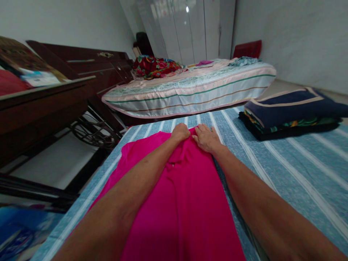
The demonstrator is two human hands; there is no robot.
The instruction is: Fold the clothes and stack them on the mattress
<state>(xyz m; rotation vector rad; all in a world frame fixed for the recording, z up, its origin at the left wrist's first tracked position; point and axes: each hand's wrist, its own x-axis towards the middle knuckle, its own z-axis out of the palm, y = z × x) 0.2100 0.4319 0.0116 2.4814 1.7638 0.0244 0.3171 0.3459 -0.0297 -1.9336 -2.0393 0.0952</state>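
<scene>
A bright pink garment (190,203) lies spread on the blue-and-white striped sheet (244,159) in front of me, with a fold running down its middle. At its far edge my left hand (181,132) is closed, fingers curled round the bunched cloth. Close beside it on the right, my right hand (206,138) rests on the garment's far corner. Its fingers are fairly straight and lie on the fabric. Both forearms reach over the garment, and the left one covers part of its left side.
A stack of folded dark clothes (288,112) sits on the right. Beyond is another bed (190,94) with a red floral blanket (157,67). On the left stands a dark wooden sewing-machine table (49,98) with an iron wheel (94,132). A pale wardrobe (187,32) fills the back.
</scene>
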